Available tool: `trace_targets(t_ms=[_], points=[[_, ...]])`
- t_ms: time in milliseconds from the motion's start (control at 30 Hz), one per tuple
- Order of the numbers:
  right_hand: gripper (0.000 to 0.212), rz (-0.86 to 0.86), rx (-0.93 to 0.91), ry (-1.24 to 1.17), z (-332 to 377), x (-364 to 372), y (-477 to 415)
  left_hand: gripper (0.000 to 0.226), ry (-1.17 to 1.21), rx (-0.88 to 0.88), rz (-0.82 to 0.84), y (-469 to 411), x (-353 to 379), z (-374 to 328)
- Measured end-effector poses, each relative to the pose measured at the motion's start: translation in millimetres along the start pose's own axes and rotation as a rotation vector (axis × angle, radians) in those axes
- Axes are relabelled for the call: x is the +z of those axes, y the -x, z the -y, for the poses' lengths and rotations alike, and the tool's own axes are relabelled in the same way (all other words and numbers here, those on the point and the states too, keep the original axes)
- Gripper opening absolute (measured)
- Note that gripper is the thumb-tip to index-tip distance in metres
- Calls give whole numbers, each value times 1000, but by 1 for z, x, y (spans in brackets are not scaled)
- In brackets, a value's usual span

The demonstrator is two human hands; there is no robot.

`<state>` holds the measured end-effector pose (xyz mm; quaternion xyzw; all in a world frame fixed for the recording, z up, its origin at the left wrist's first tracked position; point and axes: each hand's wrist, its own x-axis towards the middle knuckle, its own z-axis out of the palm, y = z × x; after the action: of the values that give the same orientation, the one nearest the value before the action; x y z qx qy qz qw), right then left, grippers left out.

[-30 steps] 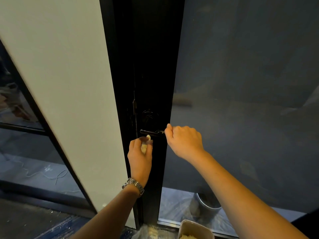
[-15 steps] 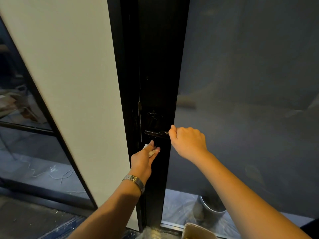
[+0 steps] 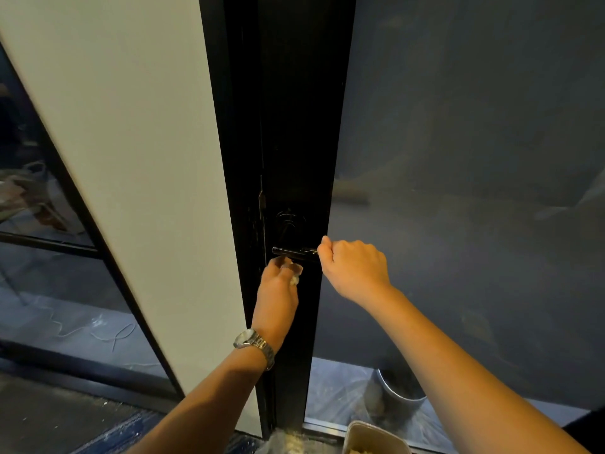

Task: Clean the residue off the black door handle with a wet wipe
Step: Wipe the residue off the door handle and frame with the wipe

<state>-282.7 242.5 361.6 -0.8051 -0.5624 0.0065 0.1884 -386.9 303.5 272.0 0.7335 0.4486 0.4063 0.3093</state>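
Note:
The black door handle juts out level from the black door frame, below a round lock plate. My right hand is closed around the handle's right end. Just under the handle's left part, my left hand, with a metal watch on the wrist, pinches a small crumpled white wet wipe. The wipe touches the handle's underside. Most of the wipe is hidden by my fingers.
A pale wall panel stands left of the frame, and dark glass fills the door on the right. Behind the glass stands a metal bucket. A pale tub sits on the floor below.
My left hand dropped away from the handle with the wipe, then rose back up against its underside. My right hand has kept its hold on the handle's end.

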Motion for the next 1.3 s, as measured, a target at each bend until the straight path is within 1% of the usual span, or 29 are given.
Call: trace_targets(t_ms=[33, 67, 100, 133, 200, 300, 367, 400, 433, 500, 567, 633, 800, 900, 967, 1033, 1100, 1133, 1200, 1300], points=[[56, -2, 4, -1, 1, 0, 0, 20, -64, 36, 32, 2, 3, 3], [56, -5, 6, -2, 1, 0, 0, 27, -116, 65, 52, 5, 5, 5], [55, -7, 5, -3, 1, 0, 0, 34, -151, 104, 63, 8, 5, 7], [56, -7, 4, -1, 1, 1, 0, 36, -143, 115, 72, 9, 4, 8], [56, -3, 0, 3, 0, 1, -1, 31, -145, 123, 81, 5, 0, 9], [57, 0, -4, 5, -1, 1, -1, 27, -168, 183, 15, -3, -4, 9], [57, 0, -9, 5, -1, 1, -1, 21, -104, 133, -43, -9, -5, 6], [57, 3, -12, 6, -2, 1, -1, 23, -63, 96, -72, -13, -6, 3], [57, 5, -13, 5, -2, 1, -1, 29, -70, 93, -104, -17, -5, 3], [56, 11, -10, 5, -1, 1, -1, 36, -87, 107, -80, -24, -5, 3], [56, 8, -7, 3, -1, 1, -1, 34, -109, 112, -21, -30, -5, 3], [56, 8, -8, 0, 0, 1, -1, 29, -158, 113, -40, -31, -6, 4], [56, 11, -3, 5, 0, 0, -1, 31, -32, -54, -143, -24, 3, 5], [56, 9, 0, 7, 1, 0, 0, 32, 11, -141, -175, -24, 6, 3], [56, 11, -1, 3, 1, -1, 0, 33, 94, -248, -175, -25, 2, 7], [56, 10, -5, 3, 1, -1, 0, 29, 253, -448, -135, -23, 0, 12], [57, 4, -5, 8, 1, -1, 0, 25, 544, -693, -69, -21, 1, 15], [57, 4, -4, 8, 1, -1, 0, 22, 708, -789, -50, -19, 2, 15], [57, 4, 0, 4, 1, 0, 0, 17, 919, -883, -43, -15, 3, 10], [57, -3, 2, 2, 1, 0, 0, 14, 1040, -912, -32, -10, 5, 3]])
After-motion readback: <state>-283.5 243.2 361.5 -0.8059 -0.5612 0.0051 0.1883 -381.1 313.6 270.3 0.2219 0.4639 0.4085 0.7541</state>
